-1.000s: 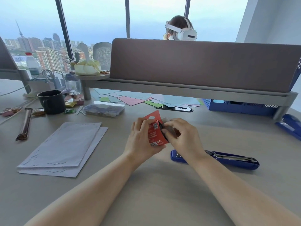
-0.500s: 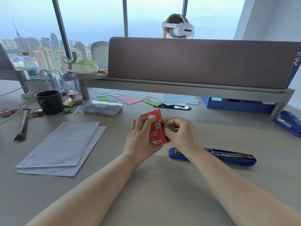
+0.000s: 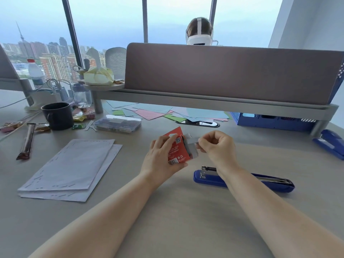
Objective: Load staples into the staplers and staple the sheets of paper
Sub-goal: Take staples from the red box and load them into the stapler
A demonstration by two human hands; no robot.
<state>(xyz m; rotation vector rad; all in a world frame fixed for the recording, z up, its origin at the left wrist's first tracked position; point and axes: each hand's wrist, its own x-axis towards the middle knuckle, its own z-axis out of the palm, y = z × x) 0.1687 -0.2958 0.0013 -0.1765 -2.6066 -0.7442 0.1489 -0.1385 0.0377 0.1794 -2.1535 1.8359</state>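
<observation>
My left hand (image 3: pixel 160 157) grips a small red staple box (image 3: pixel 178 148) above the desk, its right end open. My right hand (image 3: pixel 216 146) pinches a silver strip of staples (image 3: pixel 192 140) sticking out of that open end. Below my right wrist a blue stapler (image 3: pixel 242 180) lies flat on the desk, opened out with its metal staple channel showing. A second blue stapler (image 3: pixel 330 143) rests at the far right edge. A stack of pale sheets of paper (image 3: pixel 72 168), with several staples along their edges, lies to the left.
A dark mug (image 3: pixel 57 115), a clear plastic case (image 3: pixel 117 123) and a wrapped bar (image 3: pixel 27 141) sit at the back left. Coloured papers (image 3: pixel 167 113) lie under the desk shelf (image 3: pixel 204 103), beside a blue basket (image 3: pixel 270 121). A person with a headset sits behind the divider.
My right hand has pulled away to the right from the box, drawing a strip of staples out of its open end. The left hand keeps hold of the box.
</observation>
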